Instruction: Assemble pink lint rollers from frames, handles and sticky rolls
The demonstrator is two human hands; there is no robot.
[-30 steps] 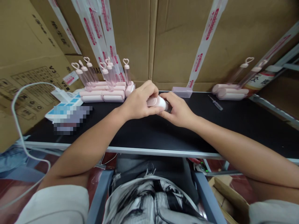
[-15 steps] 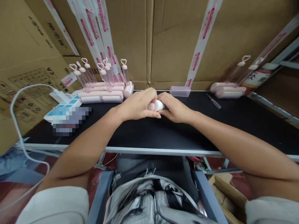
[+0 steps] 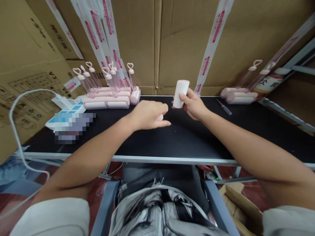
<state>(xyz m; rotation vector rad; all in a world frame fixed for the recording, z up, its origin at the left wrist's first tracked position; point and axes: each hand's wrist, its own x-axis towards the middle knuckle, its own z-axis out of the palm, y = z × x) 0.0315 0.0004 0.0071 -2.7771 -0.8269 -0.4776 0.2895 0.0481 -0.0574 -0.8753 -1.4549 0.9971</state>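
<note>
My right hand (image 3: 194,105) holds up a smooth white tube-like piece (image 3: 181,94) above the back of the black table, thumb across its front and fingers behind. The piece stands nearly upright, tilted slightly to the right. To its left, my left hand (image 3: 149,114) hovers over the table with curled fingers and the thumb stretched toward the right. A small pale pink rounded piece (image 3: 160,117) shows between thumb and fingers, the rest of it hidden in the palm. The two hands are apart.
Pale pink devices with clear tubes and heart-shaped loops (image 3: 106,98) stand at the back left; similar ones (image 3: 242,95) stand right, beside a labelled bottle (image 3: 269,82). A small screwdriver (image 3: 225,107) lies near them. A power strip (image 3: 67,113) with a white cable sits left. Cardboard (image 3: 182,42) walls the back.
My hands have come apart. The right hand has lifted the white piece up and turned it upright, while the left keeps the small pink piece. The translucent lilac piece behind is no longer visible.
</note>
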